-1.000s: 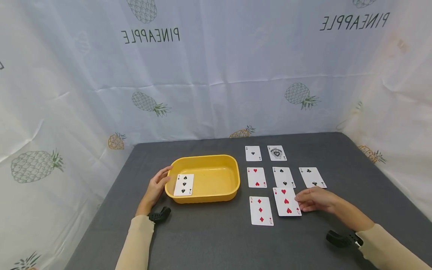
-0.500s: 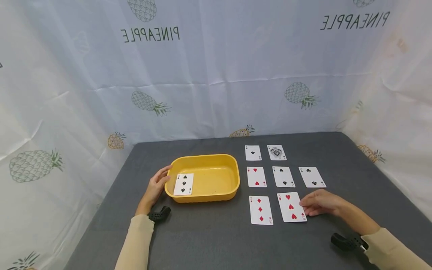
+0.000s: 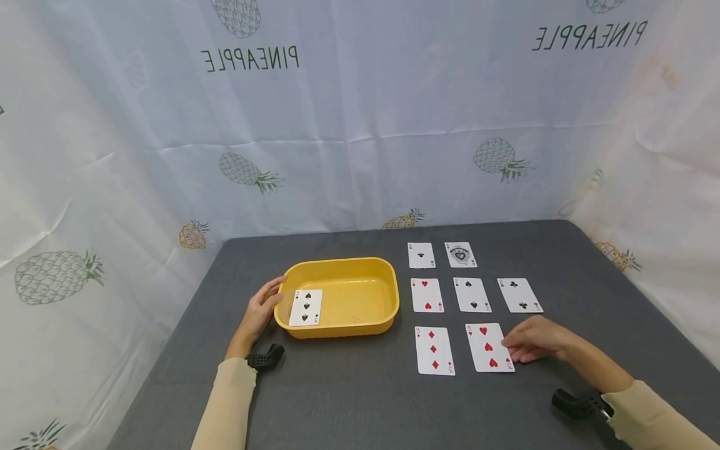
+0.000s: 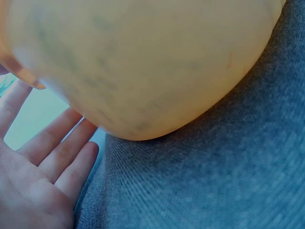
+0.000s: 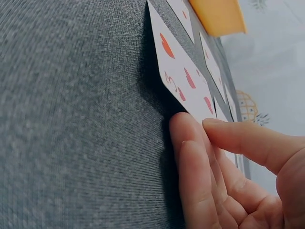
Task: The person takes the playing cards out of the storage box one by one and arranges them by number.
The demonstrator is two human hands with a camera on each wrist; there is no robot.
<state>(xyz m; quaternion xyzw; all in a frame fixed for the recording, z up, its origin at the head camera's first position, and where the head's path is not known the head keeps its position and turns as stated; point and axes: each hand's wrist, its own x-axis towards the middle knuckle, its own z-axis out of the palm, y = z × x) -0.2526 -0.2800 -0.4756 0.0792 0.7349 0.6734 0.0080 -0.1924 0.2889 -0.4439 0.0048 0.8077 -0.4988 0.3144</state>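
Note:
My right hand [image 3: 539, 339] pinches the right edge of a three of hearts playing card [image 3: 488, 347]. In the right wrist view, the thumb lies on the card's face and a finger is beneath its edge; a shadow shows under the raised card [image 5: 177, 62]. To its left lies a three of diamonds [image 3: 434, 351]. My left hand [image 3: 260, 312] touches the left end of a yellow tray [image 3: 340, 332]. Its fingers look fairly straight against the tray's outer side in the left wrist view. Inside the tray, a three of spades [image 3: 306, 307] rests at the left.
Behind the held card is a row with a two of hearts [image 3: 427, 295], a two of spades [image 3: 472, 295] and a two of clubs [image 3: 520, 295]. Farther back lie an ace of clubs [image 3: 421, 255] and an ace of spades [image 3: 460, 254]. A pineapple-print curtain [image 3: 360, 175] surrounds the dark table [image 3: 337, 400].
My right hand has drawn the three of hearts rightward and toward me, off the two of spades' near edge. The left hand and tray stay in place.

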